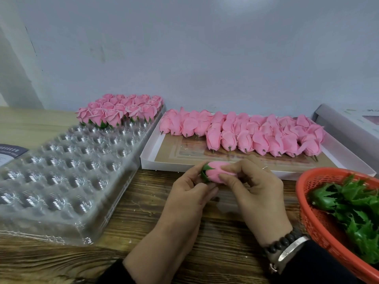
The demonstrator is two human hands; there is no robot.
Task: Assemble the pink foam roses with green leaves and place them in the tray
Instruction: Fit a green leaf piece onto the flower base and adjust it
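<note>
Smooth pink foam rose (220, 172), seemingly leaf-capped, pinched by both hands' fingers (226, 178)

You have one clear tray (61, 171), one white box (155, 148), one red basket (313, 220) of leaves, and one rose (219, 173) in your two hands; other roses too many to count.

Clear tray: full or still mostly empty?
Mostly empty. Finished roses fill only the far end of the clear tray; the nearer cups show bare plastic.
</note>
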